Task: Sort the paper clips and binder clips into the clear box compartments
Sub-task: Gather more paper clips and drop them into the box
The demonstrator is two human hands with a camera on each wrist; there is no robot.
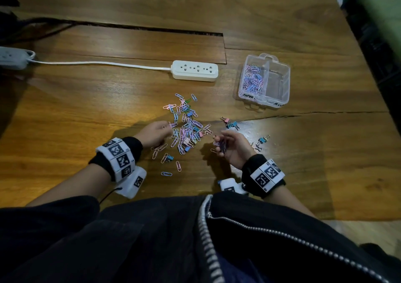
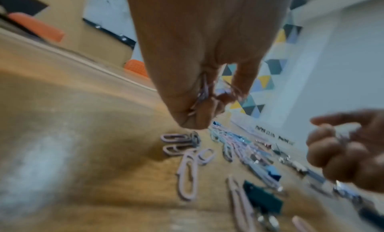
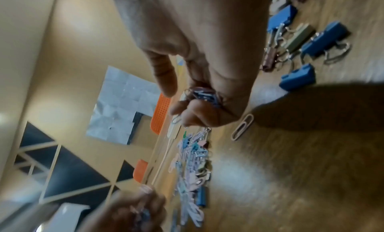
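A heap of pink and blue paper clips (image 1: 186,128) mixed with some binder clips lies on the wooden table between my hands. My left hand (image 1: 155,132) hovers at the heap's left edge and holds several paper clips (image 2: 204,91) in its curled fingers. My right hand (image 1: 230,145) is at the heap's right, palm up, gripping a bunch of paper clips (image 3: 202,94). Blue and pink binder clips (image 1: 232,124) lie apart to the right. The clear box (image 1: 280,92) stands far right; its left compartment holds paper clips (image 1: 252,80), its right one looks empty.
A white power strip (image 1: 195,70) with its cable lies behind the heap. Loose paper clips (image 1: 166,173) sit near my body. More binder clips (image 1: 262,141) lie right of my right hand. A crack runs across the table under the box.
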